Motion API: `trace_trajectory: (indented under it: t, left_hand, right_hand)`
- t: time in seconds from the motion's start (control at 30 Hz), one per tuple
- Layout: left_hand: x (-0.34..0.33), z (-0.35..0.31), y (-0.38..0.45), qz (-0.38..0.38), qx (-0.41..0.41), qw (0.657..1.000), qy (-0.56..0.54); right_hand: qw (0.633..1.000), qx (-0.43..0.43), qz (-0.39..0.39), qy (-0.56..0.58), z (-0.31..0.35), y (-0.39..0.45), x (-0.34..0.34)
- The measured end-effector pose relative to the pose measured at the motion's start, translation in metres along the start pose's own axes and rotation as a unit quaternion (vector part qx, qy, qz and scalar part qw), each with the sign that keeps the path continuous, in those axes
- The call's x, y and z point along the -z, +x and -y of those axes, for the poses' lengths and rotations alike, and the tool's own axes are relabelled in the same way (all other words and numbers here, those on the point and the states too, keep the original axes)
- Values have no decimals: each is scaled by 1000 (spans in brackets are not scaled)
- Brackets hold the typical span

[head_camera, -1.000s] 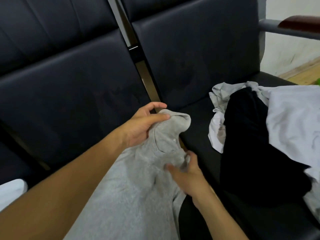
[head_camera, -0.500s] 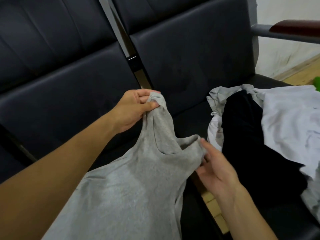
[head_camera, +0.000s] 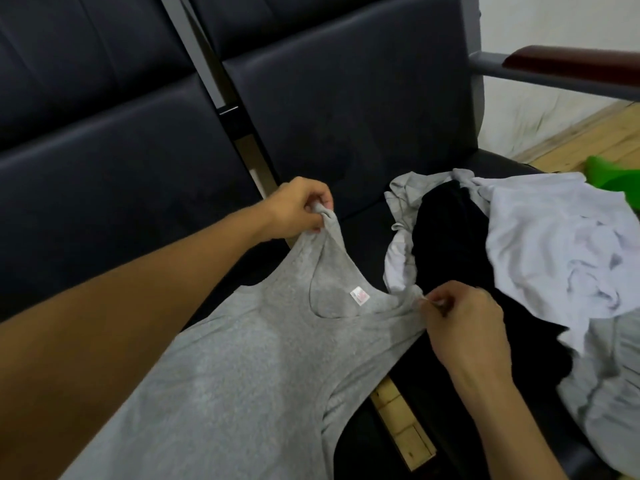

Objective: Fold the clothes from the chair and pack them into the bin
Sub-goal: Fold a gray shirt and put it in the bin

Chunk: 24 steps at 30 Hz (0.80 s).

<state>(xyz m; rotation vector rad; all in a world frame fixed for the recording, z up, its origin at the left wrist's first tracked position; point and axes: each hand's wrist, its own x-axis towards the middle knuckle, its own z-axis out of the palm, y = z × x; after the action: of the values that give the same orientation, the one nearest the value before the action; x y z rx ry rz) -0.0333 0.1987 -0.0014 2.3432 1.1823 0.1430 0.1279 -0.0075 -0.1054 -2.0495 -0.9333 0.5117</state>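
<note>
A grey tank top (head_camera: 249, 368) with a small pink-and-white neck label is stretched out in front of me, over the gap between two black seats. My left hand (head_camera: 298, 213) grips its left shoulder strap, bunched in curled fingers. The right strap is pinched by my right hand (head_camera: 464, 313) at the edge of the right seat. A pile of clothes (head_camera: 491, 258) lies on the right seat: a black garment (head_camera: 446, 244), a pale lavender one (head_camera: 550, 244) and grey ones.
Black padded chair backs (head_camera: 346, 109) rise behind. A dark wooden armrest (head_camera: 571, 64) on a grey bar juts out at the upper right. A green object (head_camera: 613, 174) sits at the right edge on the wood floor.
My right hand has gone from open beside the top to pinching its right strap. Both hands have pulled the straps apart, spreading the neckline and showing the label.
</note>
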Motion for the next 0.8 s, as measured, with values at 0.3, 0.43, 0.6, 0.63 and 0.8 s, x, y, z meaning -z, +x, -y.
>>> trace_trajectory:
  t: [0.3, 0.43, 0.6, 0.63, 0.8]
  left_hand:
    - [-51, 3, 20, -42, 119, 983, -137]
    - [-39, 3, 17, 23, 48, 998, 20]
    - [12, 22, -36, 86, -7, 984, 154]
    - [24, 29, -53, 98, -7, 979, 177]
    - [63, 82, -147, 348, 139, 871, 318]
  right_hand:
    - [987, -63, 44, 143, 4, 5, 8]
    - [975, -81, 69, 197, 5, 7, 13]
    - [923, -27, 234, 305, 42, -11, 8]
    - [906, -15, 286, 311, 55, -21, 2]
    - [743, 40, 614, 263, 97, -88, -42]
